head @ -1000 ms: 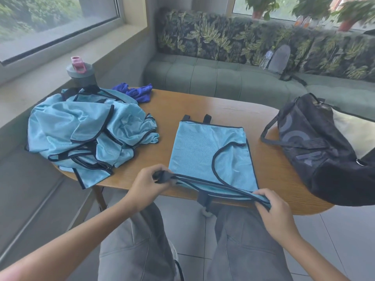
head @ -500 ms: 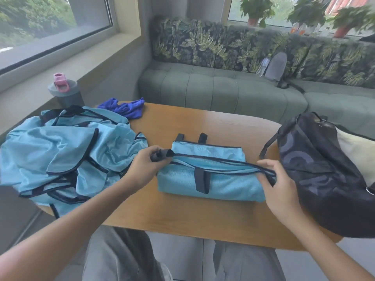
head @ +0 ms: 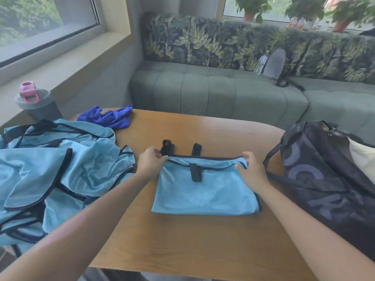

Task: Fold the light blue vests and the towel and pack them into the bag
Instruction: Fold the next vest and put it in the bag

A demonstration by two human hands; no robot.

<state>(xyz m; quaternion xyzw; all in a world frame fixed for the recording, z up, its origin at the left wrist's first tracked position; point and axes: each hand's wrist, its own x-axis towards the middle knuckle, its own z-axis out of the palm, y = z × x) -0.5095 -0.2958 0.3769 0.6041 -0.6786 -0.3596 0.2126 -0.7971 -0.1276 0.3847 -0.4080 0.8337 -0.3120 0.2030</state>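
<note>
- Pinching the far edge of the folded vest [head: 205,191] at its two top corners, both hands were at work: left hand [head: 151,162] gripped the left corner w/ fingers curled over the dark trim, right hand [head: 251,169] gripped the right corner the same way.
- Vest lay flat in a neat rectangle at the middle of the table [head: 182,240], near half laid over far half; two dark strap ends poked out past the far edge, one more lay on top.
- Progress, judging by the layout: this one looked nearly folded, maybe one more fold or a straighten before packing.
- Left side of table: heap of vests [head: 52,169], crumpled and unfolded, several pcs, exact count unclear.
- Just beyond the heap, a bright blue towel [head: 109,117] sat bunched up, not folded.
- Right side: dark bag [head: 324,179], touching or just beside the right wrist; whether anything was packed inside, can't tell.
- So most of the job was left: heap, towel, all packing.
- Also there: lidded bottle [head: 34,102] far left, sofa [head: 223,94] behind.
</note>
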